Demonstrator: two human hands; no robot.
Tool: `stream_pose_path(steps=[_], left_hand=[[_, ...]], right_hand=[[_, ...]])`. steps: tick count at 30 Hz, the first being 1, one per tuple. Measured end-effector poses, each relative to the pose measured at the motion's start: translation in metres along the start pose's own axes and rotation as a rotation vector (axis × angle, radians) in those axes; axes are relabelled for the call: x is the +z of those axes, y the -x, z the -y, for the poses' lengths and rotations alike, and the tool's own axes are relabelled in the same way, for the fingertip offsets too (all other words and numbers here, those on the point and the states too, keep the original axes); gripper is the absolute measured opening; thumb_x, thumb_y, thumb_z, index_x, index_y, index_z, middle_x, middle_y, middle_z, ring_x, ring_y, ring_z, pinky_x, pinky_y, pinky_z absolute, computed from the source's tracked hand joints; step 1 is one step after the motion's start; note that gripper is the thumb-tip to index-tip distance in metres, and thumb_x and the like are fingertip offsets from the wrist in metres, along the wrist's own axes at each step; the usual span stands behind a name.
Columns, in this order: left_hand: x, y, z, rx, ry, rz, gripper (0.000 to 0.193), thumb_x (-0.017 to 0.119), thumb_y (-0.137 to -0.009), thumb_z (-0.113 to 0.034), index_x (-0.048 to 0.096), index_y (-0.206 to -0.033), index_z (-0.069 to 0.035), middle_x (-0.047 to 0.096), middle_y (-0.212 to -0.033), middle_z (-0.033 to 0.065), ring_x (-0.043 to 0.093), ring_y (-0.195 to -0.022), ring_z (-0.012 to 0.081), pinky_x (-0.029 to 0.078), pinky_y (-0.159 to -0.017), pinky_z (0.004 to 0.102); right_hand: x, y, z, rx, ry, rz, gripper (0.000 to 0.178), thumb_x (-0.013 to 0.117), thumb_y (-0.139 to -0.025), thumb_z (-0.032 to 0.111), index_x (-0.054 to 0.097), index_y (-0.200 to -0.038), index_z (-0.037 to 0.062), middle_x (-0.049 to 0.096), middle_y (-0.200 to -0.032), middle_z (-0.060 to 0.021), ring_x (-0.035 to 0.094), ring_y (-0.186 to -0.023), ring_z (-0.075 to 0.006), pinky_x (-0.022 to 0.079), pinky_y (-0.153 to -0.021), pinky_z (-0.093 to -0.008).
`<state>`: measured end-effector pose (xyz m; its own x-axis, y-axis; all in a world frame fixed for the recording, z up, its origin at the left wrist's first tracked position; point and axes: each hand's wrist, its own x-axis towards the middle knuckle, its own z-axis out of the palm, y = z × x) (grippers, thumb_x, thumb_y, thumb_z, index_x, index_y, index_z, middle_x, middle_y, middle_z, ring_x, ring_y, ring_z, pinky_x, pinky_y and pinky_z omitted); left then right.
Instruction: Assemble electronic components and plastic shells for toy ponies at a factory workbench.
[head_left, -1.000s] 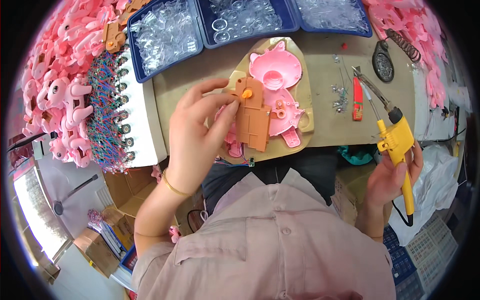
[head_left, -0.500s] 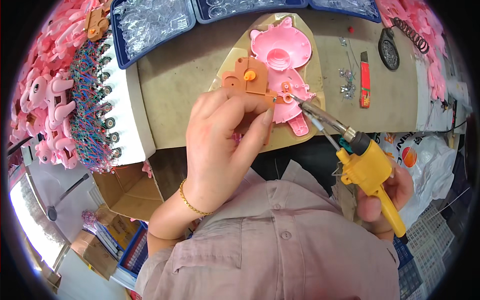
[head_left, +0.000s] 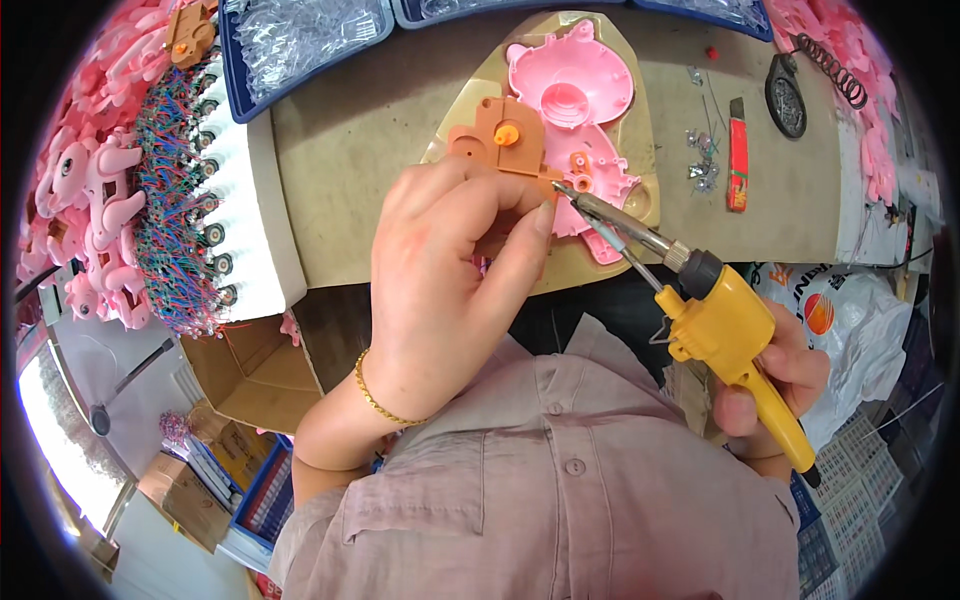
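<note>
My left hand (head_left: 435,260) is closed at the lower edge of a brown plastic gearbox (head_left: 520,155) with an orange knob, thumb and fingertips pinched together. Whether a thin wire is also between them is hidden. My right hand (head_left: 790,375) grips a yellow soldering gun (head_left: 725,315). Its metal tip and solder feed tube point left, and the tip meets the gearbox's edge just beside my left fingertips. Behind it, a pink toy shell half (head_left: 610,80) lies in a beige moulded tray (head_left: 645,120).
Blue bins (head_left: 240,90) of clear plastic parts line the back. A white foam block (head_left: 255,220) with bundled wires stands left, beside piled pink toy bodies (head_left: 110,200). Right of the tray lie small metal parts (head_left: 703,170), a red cutter (head_left: 738,165) and a black holder (head_left: 787,100).
The soldering gun's tip has shifted left, from over the pink shell to the gearbox edge by my left fingertips. My left hand keeps its pinch.
</note>
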<state>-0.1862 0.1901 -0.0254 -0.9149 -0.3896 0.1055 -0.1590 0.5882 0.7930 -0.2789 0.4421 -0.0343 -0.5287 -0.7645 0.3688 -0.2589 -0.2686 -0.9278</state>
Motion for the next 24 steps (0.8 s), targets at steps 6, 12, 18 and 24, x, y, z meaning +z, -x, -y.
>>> stream_pose_path(steps=[6, 12, 18, 24], left_hand=[[0.0, -0.001, 0.002, 0.023, -0.005, -0.009, 0.003, 0.066, -0.079, -0.009, 0.064, -0.079, -0.006, 0.051, -0.067, 0.0033, 0.047, -0.067, 0.0208, 0.037, -0.066, 0.0316], [0.001, -0.002, 0.0, 0.023, -0.008, -0.019, 0.005, 0.065, -0.08, -0.01, 0.064, -0.079, -0.006, 0.05, -0.066, 0.0038, 0.047, -0.067, 0.0211, 0.037, -0.067, 0.032], [-0.001, -0.003, 0.0, 0.004, -0.008, 0.001, 0.006, 0.065, -0.081, -0.011, 0.064, -0.078, -0.006, 0.05, -0.067, 0.0042, 0.047, -0.067, 0.0217, 0.037, -0.067, 0.032], [-0.001, -0.001, 0.002, 0.033, -0.004, -0.004, 0.006, 0.064, -0.081, -0.011, 0.064, -0.078, -0.006, 0.05, -0.067, 0.0049, 0.048, -0.067, 0.0228, 0.038, -0.068, 0.0326]], right_hand=[[0.003, -0.007, -0.007, -0.208, 0.223, 0.058, 0.055, 0.068, -0.077, 0.011, 0.041, -0.123, -0.0039, 0.057, -0.107, -0.0324, 0.064, -0.072, -0.0285, 0.051, -0.064, -0.034], [0.007, -0.007, -0.012, -0.349, 0.382, 0.013, 0.06, 0.062, -0.08, 0.019, 0.04, -0.128, -0.0091, 0.061, -0.105, -0.0278, 0.065, -0.066, -0.0232, 0.051, -0.058, -0.0283], [0.011, -0.003, -0.016, -0.364, 0.356, -0.158, 0.059, 0.059, -0.085, 0.025, 0.04, -0.128, -0.0092, 0.061, -0.104, -0.0295, 0.068, -0.074, -0.0241, 0.053, -0.06, -0.0268], [0.019, -0.002, -0.008, -0.244, 0.351, -0.129, 0.056, 0.063, -0.082, 0.016, 0.038, -0.127, -0.006, 0.059, -0.104, -0.0305, 0.065, -0.079, -0.0264, 0.053, -0.066, -0.0312]])
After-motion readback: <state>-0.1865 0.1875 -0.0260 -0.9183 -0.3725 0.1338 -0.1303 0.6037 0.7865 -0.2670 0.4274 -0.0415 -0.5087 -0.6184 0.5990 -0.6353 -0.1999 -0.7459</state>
